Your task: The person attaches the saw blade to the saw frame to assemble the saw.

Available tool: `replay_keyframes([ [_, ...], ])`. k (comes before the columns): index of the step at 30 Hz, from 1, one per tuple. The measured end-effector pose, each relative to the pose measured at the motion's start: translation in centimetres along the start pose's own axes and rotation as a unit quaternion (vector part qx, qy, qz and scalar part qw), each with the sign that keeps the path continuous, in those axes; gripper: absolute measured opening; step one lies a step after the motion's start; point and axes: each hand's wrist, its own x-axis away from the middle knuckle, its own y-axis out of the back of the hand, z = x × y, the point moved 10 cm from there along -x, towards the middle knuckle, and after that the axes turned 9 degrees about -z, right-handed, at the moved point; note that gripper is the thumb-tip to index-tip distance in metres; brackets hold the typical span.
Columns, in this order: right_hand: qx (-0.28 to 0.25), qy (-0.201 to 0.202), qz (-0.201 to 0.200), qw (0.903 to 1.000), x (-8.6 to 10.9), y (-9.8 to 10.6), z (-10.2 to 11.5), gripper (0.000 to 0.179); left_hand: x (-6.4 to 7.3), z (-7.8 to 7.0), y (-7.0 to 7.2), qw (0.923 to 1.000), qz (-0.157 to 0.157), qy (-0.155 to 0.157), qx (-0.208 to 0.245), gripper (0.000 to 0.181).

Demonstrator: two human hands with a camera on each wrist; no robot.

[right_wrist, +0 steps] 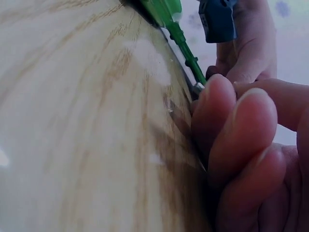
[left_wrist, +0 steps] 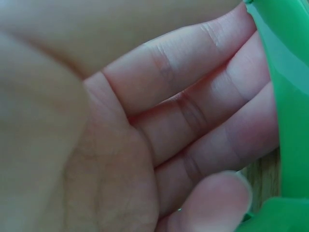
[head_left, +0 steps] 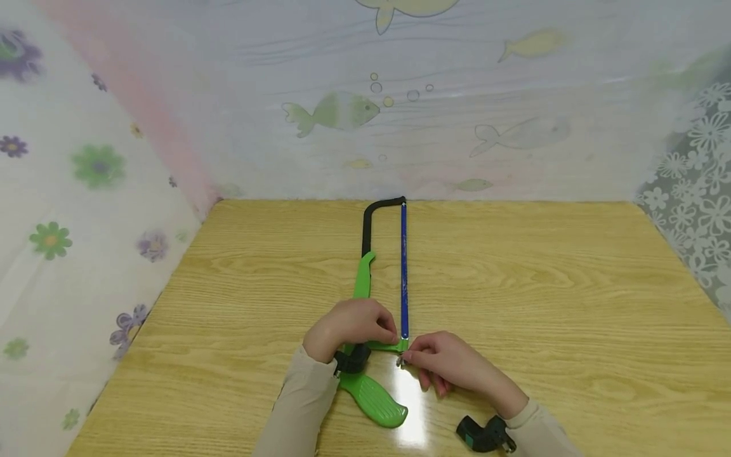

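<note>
Green-and-black hacksaw (head_left: 362,282), slim blue metal blade (head_left: 404,273) on its right, lay on the yellowish wood-grain table (head_left: 514,266), green ribbed handle (head_left: 375,401) near. Left hand (head_left: 354,324) pinched its green crossarm (head_left: 384,346), right hand (head_left: 451,362) a small silvery fitting (head_left: 400,362). Looked light, stiff; blade likely bendy; handle seemed safest hold.

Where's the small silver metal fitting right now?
The fitting is low, slightly right of centre in the head view, against the right hand, just below the long blue metal saw blade.
</note>
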Motion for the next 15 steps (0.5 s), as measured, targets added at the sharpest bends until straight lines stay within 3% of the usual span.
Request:
replay_keyframes([
  [15,-0.009,-0.003,-0.018,0.9998,0.08,0.24,-0.11,0.028,0.06,-0.13,0.07,1.0,-0.002,0.0,-0.001,0.007],
])
